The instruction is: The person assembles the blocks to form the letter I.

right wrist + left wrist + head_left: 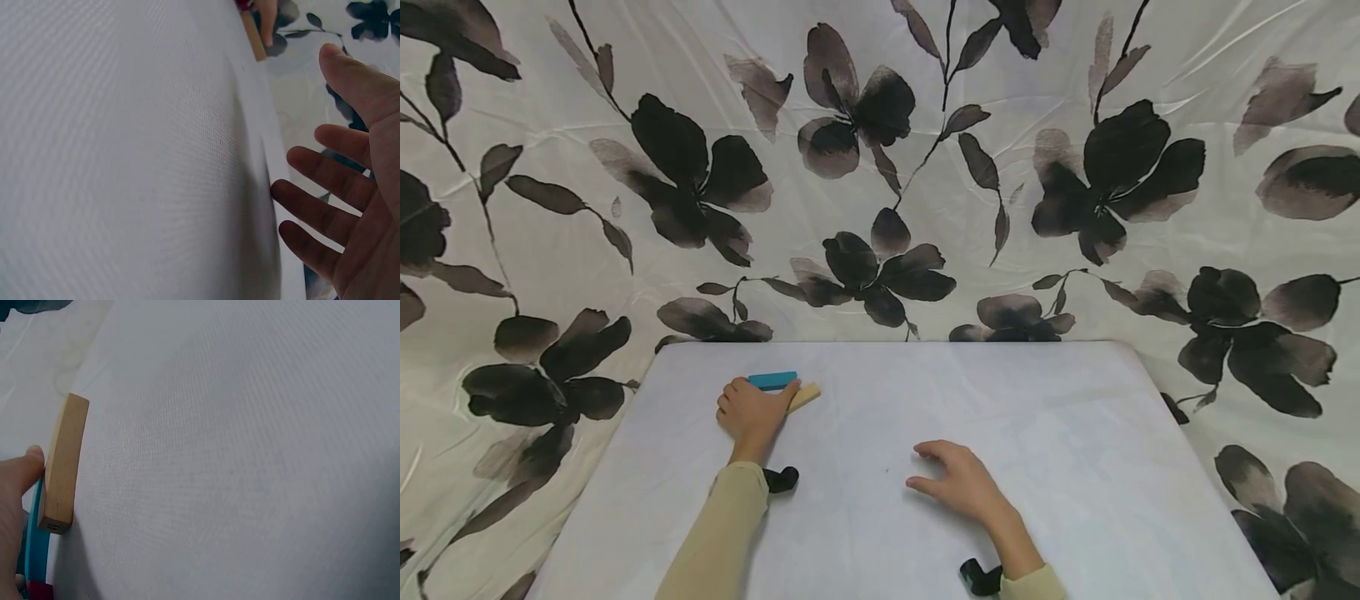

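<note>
At the far left of the white table, my left hand (751, 414) holds a blue block (772, 381), thumb at its right end and fingers toward its left. A plain wooden block (805, 397) lies slanted beside the thumb. The left wrist view shows this wooden block (65, 465) against the blue block (37, 556), and a dark red piece (40, 591) peeks out at the bottom edge, mostly hidden. My right hand (962, 483) hovers over the table's middle right, fingers spread and holding nothing; its separated fingers (322, 209) show in the right wrist view.
The white table (1037, 400) has its far edge just beyond the blocks. Behind and around it hangs pale cloth (985, 217) with dark flowers. Black wrist-worn devices (784, 479) sit at both wrists, below the hands.
</note>
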The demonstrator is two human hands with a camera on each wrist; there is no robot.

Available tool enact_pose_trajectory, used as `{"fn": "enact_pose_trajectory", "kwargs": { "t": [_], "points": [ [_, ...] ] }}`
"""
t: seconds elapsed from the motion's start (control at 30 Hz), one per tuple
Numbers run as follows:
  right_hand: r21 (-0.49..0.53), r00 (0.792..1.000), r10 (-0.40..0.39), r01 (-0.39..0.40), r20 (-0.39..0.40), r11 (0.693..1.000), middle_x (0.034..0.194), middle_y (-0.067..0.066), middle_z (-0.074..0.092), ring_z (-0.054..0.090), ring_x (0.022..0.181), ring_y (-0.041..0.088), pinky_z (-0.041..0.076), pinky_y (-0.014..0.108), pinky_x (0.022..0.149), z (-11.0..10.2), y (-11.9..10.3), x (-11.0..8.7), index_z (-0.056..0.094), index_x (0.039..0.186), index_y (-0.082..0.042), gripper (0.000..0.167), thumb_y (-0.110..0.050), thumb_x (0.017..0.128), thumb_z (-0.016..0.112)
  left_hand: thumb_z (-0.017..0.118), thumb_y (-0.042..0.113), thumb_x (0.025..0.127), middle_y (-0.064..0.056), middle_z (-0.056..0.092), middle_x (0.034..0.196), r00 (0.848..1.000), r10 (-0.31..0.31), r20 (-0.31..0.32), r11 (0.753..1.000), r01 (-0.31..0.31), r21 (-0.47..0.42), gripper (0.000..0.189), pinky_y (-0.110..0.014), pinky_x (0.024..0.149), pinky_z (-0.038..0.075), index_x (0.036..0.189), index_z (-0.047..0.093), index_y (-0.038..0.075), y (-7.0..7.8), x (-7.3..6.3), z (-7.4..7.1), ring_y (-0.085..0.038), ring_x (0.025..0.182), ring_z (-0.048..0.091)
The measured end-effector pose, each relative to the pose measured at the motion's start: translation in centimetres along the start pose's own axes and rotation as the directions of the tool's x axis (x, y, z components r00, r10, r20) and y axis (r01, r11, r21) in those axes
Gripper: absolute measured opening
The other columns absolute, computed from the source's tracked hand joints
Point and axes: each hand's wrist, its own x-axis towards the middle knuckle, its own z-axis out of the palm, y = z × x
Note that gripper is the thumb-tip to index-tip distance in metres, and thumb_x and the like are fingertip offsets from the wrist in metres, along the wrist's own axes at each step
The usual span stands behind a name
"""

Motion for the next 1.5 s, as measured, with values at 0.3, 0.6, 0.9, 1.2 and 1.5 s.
{"fn": "enact_pose_trajectory", "kwargs": {
  "t": [0.3,0.6,0.9,1.2,1.5],
  "points": [
    [-0.023,1.000,-0.013,0.013,0.008,1.000,0.120,-0.004,0.065,0.059,0.111,0.015,0.045,0.039,0.095,0.2,-0.4,0.4,0.065,0.123,-0.014,0.058,-0.055,0.082,0.070,0.068,0.064,0.074,-0.029,0.040,0.132,1.000,-0.016,0.018,0.998,0.017,-0.057,0.098,-0.061,0.099,0.023,0.138,0.038,-0.005,0.0,0.6,0.1,-0.047,0.124,0.030],
    [-0.045,1.000,-0.005,0.005,0.012,0.999,0.119,-0.004,0.065,0.059,0.111,0.016,0.045,0.039,0.095,0.3,-0.6,0.1,0.066,0.122,-0.015,0.055,-0.054,0.083,0.070,0.073,0.061,0.072,-0.030,0.032,0.139,0.998,0.014,0.059,0.991,-0.006,-0.136,0.104,-0.063,0.100,0.017,0.142,0.032,-0.005,-0.4,0.5,0.3,-0.048,0.130,0.021],
    [-0.047,1.000,-0.005,0.006,0.031,0.999,0.120,-0.004,0.065,0.059,0.113,0.017,0.044,0.040,0.096,0.6,-0.5,0.3,0.066,0.122,-0.015,0.055,-0.055,0.085,0.067,0.075,0.057,0.072,-0.030,0.033,0.138,0.999,-0.007,0.033,0.986,0.012,-0.167,0.097,-0.063,0.100,0.016,0.139,0.037,-0.003,-0.6,0.6,0.2,-0.047,0.129,0.022],
    [-0.042,1.000,-0.012,0.013,0.017,0.999,0.119,-0.004,0.065,0.059,0.111,0.017,0.045,0.040,0.095,0.6,-0.6,0.2,0.067,0.121,-0.015,0.051,-0.051,0.085,0.069,0.076,0.057,0.072,-0.027,0.028,0.145,0.996,0.040,0.084,0.986,-0.025,-0.168,0.099,-0.064,0.102,0.014,0.145,0.036,0.004,-0.9,1.3,0.1,-0.047,0.133,0.018],
    [0.019,0.999,-0.022,0.022,0.036,1.000,0.118,-0.006,0.064,0.059,0.109,0.014,0.046,0.039,0.093,1.1,-1.5,0.3,0.066,0.121,-0.016,0.052,-0.053,0.085,0.069,0.076,0.056,0.072,-0.030,0.029,0.143,0.982,0.099,0.162,0.989,-0.079,-0.124,0.101,-0.064,0.100,0.018,0.147,0.033,0.002,-1.7,2.2,-0.5,-0.049,0.130,0.021]
  ]
}}
